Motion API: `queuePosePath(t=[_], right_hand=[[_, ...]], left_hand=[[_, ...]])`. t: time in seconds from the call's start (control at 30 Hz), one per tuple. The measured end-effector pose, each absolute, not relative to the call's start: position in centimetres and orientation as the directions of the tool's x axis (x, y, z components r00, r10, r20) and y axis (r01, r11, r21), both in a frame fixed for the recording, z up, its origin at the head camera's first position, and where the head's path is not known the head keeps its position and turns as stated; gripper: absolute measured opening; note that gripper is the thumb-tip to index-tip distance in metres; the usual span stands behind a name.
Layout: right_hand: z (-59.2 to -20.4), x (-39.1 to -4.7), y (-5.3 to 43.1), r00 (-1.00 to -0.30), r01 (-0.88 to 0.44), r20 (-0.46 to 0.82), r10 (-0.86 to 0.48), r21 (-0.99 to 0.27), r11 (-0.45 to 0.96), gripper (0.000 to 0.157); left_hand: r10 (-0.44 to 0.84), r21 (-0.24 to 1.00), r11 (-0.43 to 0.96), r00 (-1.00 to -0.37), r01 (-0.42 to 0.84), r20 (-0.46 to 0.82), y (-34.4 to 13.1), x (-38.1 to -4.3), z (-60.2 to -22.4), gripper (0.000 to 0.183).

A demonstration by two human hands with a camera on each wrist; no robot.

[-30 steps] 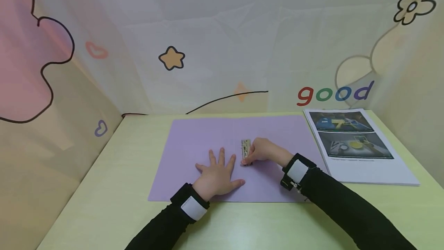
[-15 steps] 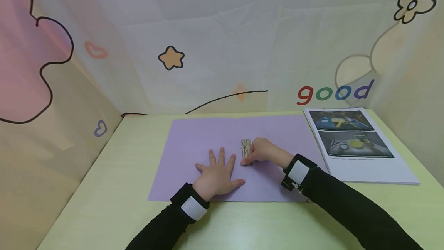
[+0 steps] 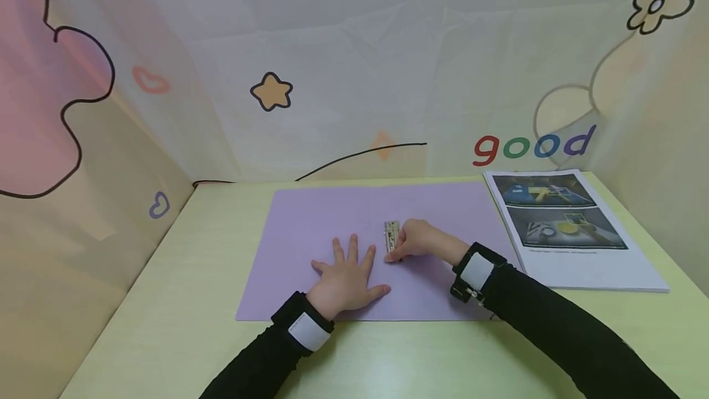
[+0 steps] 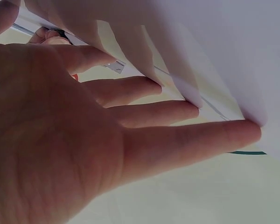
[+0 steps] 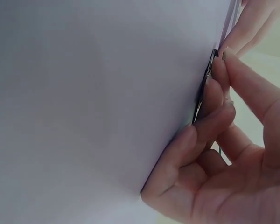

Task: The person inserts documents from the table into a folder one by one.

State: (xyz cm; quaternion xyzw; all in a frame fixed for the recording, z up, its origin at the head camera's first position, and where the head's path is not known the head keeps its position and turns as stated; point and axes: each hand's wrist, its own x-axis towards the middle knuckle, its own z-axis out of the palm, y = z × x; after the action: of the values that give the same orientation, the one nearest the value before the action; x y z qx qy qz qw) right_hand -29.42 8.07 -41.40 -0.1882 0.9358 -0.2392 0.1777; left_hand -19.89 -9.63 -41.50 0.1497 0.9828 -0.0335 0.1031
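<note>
In the head view my left hand [image 3: 344, 283] lies palm down with its fingers spread on a sheet of purple paper [image 3: 310, 214]. The left wrist view shows those fingers [image 4: 191, 135] straight, their tips against the sheet. Right of it, my right hand [image 3: 420, 240] has its fingers curled at a short, flat metal strip [image 3: 391, 233] with dark tick-like markings, resembling a small ruler. The strip lies lengthwise away from me on the paper, its lower right part covered by fingers. Seen from the right wrist, thumb and bent fingertips pinch along its dark edge [image 5: 197, 109].
A stack of white printed sheets [image 3: 595, 270] with two pictures lies at the right, against the paper's right edge. The pale yellow table [image 3: 183, 300] extends around the paper. A patterned cloth backdrop [image 3: 343, 79] stands behind and along the sides.
Both hands and the metal strip keep their places on the paper. The whole head view has shifted very slightly.
</note>
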Motion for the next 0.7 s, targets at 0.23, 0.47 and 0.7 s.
queuePosePath(t=[0.23, 0.47, 0.7], right_hand=[[-41.28, -29.47, 8.24, -0.859, -0.264, -0.253, -0.445, -0.525, 0.809, 0.027], [-41.15, -29.45, 8.39, -0.854, -0.270, -0.256, -0.453, -0.526, 0.806, 0.025], [-41.13, -29.41, 8.83, -0.855, -0.256, -0.257, -0.450, -0.545, 0.798, 0.026]], left_hand=[[0.289, -0.026, 0.953, -0.935, 0.300, -0.204, -9.64, -19.86, -41.49, 0.083], [0.289, -0.026, 0.954, -0.937, 0.300, -0.198, -9.62, -19.94, -41.63, 0.083], [0.290, -0.021, 0.954, -0.938, 0.299, -0.191, -9.57, -19.95, -41.67, 0.083]])
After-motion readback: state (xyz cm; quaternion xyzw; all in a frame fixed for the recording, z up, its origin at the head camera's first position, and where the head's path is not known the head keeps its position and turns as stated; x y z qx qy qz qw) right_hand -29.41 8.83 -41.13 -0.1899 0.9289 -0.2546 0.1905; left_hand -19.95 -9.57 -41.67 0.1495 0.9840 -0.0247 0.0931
